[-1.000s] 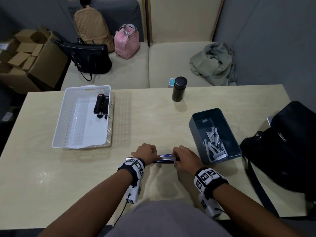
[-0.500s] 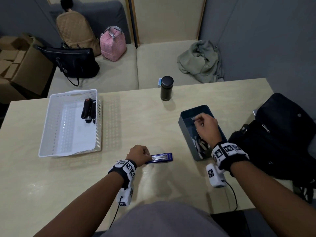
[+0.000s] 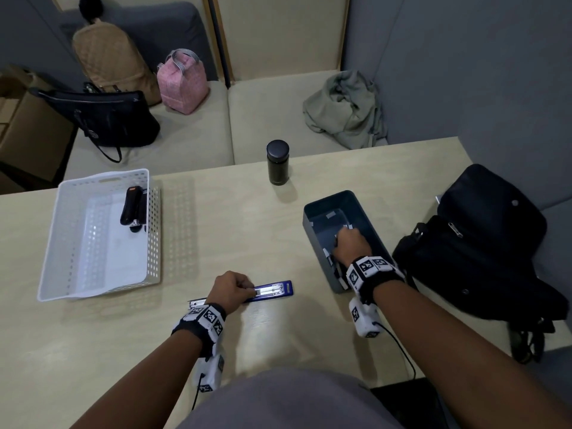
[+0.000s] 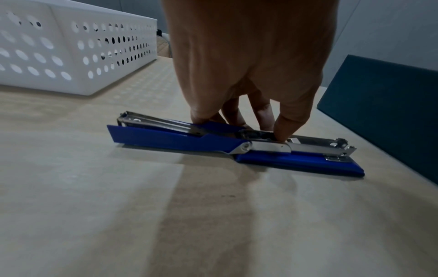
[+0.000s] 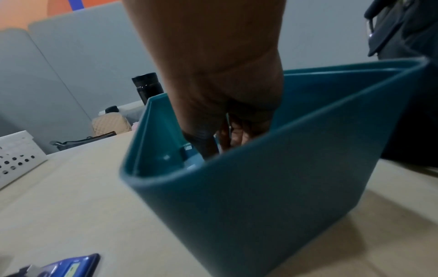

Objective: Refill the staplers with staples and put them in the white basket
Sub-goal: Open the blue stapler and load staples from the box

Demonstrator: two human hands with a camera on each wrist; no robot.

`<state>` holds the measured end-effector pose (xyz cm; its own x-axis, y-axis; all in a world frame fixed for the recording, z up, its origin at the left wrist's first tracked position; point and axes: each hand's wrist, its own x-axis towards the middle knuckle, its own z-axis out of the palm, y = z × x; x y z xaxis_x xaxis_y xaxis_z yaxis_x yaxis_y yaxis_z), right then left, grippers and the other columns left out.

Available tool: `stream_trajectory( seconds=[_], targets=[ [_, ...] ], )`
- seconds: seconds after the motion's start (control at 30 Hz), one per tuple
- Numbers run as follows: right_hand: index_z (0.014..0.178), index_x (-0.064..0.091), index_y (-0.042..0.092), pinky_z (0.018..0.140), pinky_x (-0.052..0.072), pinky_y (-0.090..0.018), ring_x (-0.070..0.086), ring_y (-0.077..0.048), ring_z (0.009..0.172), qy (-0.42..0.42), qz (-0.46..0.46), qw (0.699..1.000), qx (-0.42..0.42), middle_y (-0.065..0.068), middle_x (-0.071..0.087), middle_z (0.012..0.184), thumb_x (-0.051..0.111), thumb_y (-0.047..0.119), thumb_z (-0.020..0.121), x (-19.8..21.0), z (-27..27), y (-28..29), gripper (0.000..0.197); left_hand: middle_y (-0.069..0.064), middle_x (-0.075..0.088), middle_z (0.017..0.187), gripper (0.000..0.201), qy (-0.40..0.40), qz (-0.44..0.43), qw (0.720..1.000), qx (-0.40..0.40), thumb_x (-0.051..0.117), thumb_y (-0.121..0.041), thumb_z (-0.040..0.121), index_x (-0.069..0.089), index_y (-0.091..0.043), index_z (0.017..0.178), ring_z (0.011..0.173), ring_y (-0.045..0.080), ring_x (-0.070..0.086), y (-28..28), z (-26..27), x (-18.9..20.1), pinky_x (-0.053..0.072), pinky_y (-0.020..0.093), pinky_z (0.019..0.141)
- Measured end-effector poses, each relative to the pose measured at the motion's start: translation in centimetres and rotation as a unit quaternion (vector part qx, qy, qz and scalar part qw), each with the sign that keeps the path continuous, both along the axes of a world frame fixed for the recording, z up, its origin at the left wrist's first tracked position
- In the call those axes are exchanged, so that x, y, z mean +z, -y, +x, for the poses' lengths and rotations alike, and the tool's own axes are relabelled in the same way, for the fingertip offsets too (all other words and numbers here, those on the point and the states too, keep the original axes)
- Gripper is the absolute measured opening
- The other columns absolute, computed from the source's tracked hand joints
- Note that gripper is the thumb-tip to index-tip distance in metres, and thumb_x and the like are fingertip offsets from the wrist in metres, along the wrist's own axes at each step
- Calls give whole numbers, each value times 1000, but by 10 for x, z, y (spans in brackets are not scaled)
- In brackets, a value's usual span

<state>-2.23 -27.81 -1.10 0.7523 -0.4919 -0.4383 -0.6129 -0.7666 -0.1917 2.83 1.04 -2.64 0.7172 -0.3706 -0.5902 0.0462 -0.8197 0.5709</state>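
right hand [image 3: 348, 244] deeper in bin [image 3: 312, 226], left hand [image 3: 230, 289] unmoved

Left hand [image 4: 249, 61] comes down from the top, fingertips [image 4: 283, 135] planted on the hinge area of a blue stapler [image 4: 180, 137] that's flipped wide open and lying flat on the pale wood table [image 4: 142, 215]. Metal staple rail showing. White perforated basket [image 4: 78, 48] back left, dark teal bin [image 4: 384, 105] on the right.
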Motion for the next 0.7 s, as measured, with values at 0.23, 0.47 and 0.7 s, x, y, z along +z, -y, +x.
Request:
stream_trajectory(
  seconds=[0.23, 0.47, 0.7],
  targets=[
    [94, 66, -3, 79, 54, -39, 66, -36, 99, -18, -42, 998, 39, -19, 68, 106, 59, 4, 87, -3, 2, -5, 12, -1, 67, 60, 14, -7, 11, 1000, 11, 71, -9, 73, 72, -21, 66, 54, 4, 56, 2, 0, 1, 38, 3, 45],
    [70, 59, 4, 67, 55, -36, 67, -36, 84, -12, 25, 999, 39, -19, 62, 83, 59, 5, 80, -1, 4, 3, 10, -1, 67, 59, 17, -11, 10, 1000, 7, 69, -8, 74, 71, -22, 65, 54, 5, 56, 1, 1, 3, 39, 4, 46],
    [83, 64, 9, 74, 50, -23, 61, -16, 73, 152, 244, 940, -185, -4, 64, 80, 65, 16, 88, 6, 8, 23, 8, 9, 73, 68, 15, -21, 16, 1000, 0, 68, -8, 73, 73, -20, 66, 59, 11, 60, 1, 2, 5, 46, 17, 56]
  ],
)
